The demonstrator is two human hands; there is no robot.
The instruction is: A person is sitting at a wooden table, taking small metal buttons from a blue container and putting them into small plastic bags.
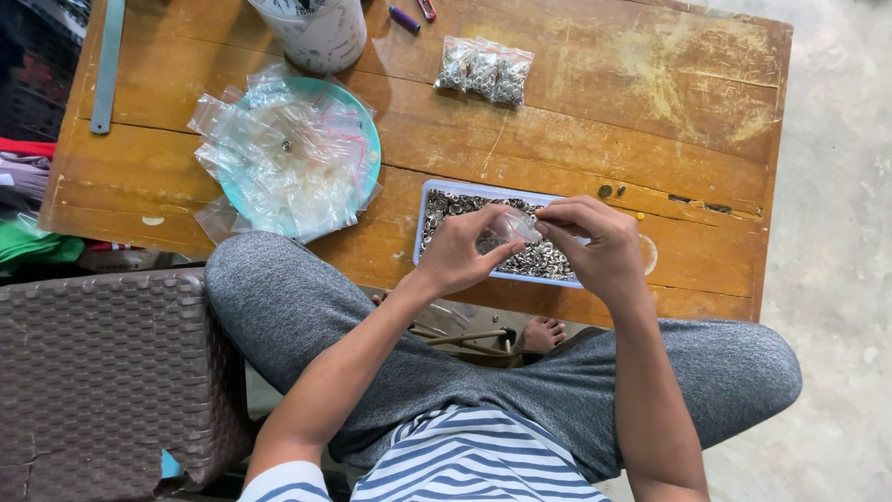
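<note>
At the far left edge of the wooden surface [595, 102] lies one long metal ruler [108, 65]; next, near the front-left corner, one teal plate [370, 139] carries a heap of empty clear zip bags [288, 158], too many to count; one white cup [321, 33] stands at the back edge; right of it lies one filled bag of metal rings [483, 70]; one blue tray [423, 218] of loose rings sits at the front edge; above it the left hand [455, 256] pinches one small clear bag [511, 226], closed on its left end; the right hand [599, 246] pinches its right end; the bag lies between both, long axis left to right, equally near each
</note>
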